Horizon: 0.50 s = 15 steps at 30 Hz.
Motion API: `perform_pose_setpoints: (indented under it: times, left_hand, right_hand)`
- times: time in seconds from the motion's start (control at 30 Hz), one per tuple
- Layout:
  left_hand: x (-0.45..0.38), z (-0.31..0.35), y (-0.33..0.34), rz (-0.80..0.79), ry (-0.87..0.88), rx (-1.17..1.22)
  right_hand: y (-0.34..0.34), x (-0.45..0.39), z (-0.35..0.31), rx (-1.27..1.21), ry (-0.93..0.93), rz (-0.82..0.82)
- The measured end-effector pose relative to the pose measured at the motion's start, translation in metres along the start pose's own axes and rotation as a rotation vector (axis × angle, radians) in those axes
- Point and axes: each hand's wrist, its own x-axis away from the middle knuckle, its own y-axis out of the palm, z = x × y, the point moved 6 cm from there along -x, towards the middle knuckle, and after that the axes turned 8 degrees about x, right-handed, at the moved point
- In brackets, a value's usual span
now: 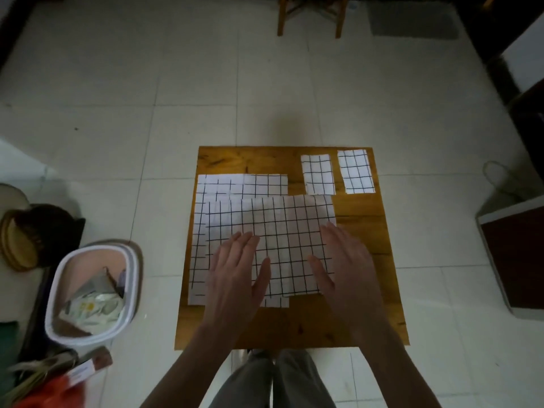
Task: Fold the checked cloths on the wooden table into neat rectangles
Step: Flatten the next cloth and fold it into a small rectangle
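Observation:
A white checked cloth point(282, 225) lies spread on the wooden table point(365, 231), on top of another checked cloth point(226, 184) that shows along its left and far edges. My left hand point(235, 278) lies flat with straight fingers on the near left part of the upper cloth. My right hand point(344, 260) lies flat on its near right part, at the cloth's right edge. Two small folded checked rectangles, one point(318, 173) beside the other point(355, 171), sit at the table's far right corner.
A white bin point(88, 293) with rubbish stands on the tiled floor left of the table. Dark baskets point(32, 234) lie further left. A box point(515, 254) stands to the right. Wooden chair legs point(309, 16) are beyond the table.

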Motion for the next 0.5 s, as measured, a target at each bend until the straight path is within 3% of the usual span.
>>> perform_pose_setpoints:
  times: [0.5]
  left_hand:
    - [0.016,-0.082,0.156,-0.008,-0.234,-0.015]
  right_hand:
    - [0.173,-0.055,0.084,0.103,-0.149,-0.221]
